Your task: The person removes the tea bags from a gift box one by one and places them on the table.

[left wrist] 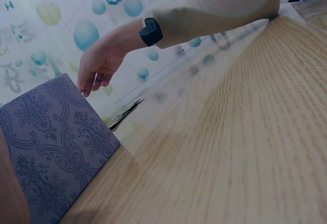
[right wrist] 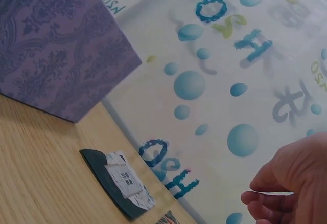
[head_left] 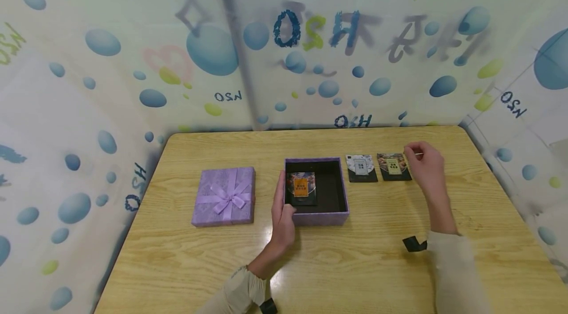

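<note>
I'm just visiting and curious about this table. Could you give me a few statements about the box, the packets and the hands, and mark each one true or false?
1. The purple lid lies left of the open box. True.
2. The open box holds three packets. False: only one orange-labelled packet lies in it.
3. The left hand rests against the box's left wall. True.
4. The right hand grips the lid. False: it hovers by the dark packet, far from the lid.
5. Two packets lie on the table right of the box. True: the dark one and a white-labelled packet.
</note>
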A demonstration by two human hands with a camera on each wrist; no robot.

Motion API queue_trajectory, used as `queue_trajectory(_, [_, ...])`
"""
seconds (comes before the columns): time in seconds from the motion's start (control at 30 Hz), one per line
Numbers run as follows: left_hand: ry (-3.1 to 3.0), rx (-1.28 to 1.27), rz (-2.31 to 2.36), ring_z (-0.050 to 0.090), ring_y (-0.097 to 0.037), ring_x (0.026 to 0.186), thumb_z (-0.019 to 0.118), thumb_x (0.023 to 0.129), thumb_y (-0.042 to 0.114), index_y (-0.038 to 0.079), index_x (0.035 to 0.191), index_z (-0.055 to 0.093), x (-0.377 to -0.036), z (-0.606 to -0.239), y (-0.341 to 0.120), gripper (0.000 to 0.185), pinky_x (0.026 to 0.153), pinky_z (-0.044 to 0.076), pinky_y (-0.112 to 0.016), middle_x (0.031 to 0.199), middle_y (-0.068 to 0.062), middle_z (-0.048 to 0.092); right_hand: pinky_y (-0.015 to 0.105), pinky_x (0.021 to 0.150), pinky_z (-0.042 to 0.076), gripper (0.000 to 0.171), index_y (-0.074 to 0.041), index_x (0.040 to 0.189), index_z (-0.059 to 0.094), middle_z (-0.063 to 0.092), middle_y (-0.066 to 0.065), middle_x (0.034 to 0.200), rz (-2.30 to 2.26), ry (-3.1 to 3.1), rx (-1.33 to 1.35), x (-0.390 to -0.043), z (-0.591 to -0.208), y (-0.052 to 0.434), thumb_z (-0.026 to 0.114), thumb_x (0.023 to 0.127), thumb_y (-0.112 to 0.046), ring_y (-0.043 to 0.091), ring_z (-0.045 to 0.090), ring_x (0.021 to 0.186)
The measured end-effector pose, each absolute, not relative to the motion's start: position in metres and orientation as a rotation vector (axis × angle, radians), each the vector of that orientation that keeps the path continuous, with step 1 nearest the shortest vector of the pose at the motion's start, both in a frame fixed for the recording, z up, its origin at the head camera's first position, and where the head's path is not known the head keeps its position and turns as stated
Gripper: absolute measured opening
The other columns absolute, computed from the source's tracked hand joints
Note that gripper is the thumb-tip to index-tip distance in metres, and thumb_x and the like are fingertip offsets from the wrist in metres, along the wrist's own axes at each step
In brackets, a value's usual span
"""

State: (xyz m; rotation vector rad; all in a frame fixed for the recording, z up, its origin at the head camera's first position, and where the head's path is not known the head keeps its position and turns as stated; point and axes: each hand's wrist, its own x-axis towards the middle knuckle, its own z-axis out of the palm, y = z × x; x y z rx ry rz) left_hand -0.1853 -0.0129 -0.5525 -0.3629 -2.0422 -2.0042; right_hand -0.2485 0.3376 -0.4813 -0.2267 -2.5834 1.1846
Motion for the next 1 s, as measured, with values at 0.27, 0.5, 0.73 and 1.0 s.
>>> queue_trajectory(0.27, [-2.04, -0.371, -2.005, 0.014, -0.028, 0.159, 0.029, 0.081, -0.01, 0.007, 0.167, 0.019, -0.186, -0.554, -0.013, 0.089, 0.123, 0.014, -0.019, 0.172, -0.019, 0.018, 0.016, 0.066, 0.045, 0.03, 0.005, 0.123, 0.066, 0.067, 0.025, 0.113, 1.21, -2.662, -0.136, -0.249, -0.479, 0.315, 0.06, 0.105, -0.018, 0.025, 0.061, 0.093])
queue_trajectory(0.5, [-2.04, -0.363, -2.0, 0.014, -0.029, 0.159, 0.029, 0.081, -0.01, 0.007, 0.167, 0.02, -0.187, -0.555, -0.014, 0.088, 0.123, 0.014, -0.019, 0.172, -0.018, 0.019, 0.024, 0.071, 0.048, 0.026, 0.006, 0.12, 0.066, 0.069, 0.025, 0.11, 1.216, -2.685, -0.02, -0.251, -0.483, 0.297, 0.062, 0.103, -0.013, 0.035, 0.064, 0.096])
queue_trajectory(0.73, [-2.033, -0.365, -2.0, 0.015, -0.027, 0.159, 0.03, 0.08, -0.011, 0.007, 0.167, 0.02, -0.186, -0.555, -0.013, 0.089, 0.123, 0.015, -0.02, 0.172, -0.02, 0.02, 0.04, 0.077, 0.051, 0.024, 0.004, 0.117, 0.068, 0.069, 0.023, 0.107, 1.231, -2.692, 0.075, -0.25, -0.486, 0.277, 0.061, 0.104, -0.014, 0.035, 0.064, 0.094])
queue_trajectory(1.0, [-2.023, -0.358, -2.01, 0.016, -0.026, 0.159, 0.03, 0.079, -0.011, 0.006, 0.167, 0.021, -0.186, -0.553, -0.013, 0.09, 0.124, 0.015, -0.021, 0.172, -0.014, 0.021, 0.025, 0.068, 0.049, 0.016, 0.002, 0.11, 0.07, 0.071, 0.017, 0.097, 1.227, -2.635, 0.206, -0.25, -0.494, 0.257, 0.065, 0.101, -0.011, 0.026, 0.064, 0.083])
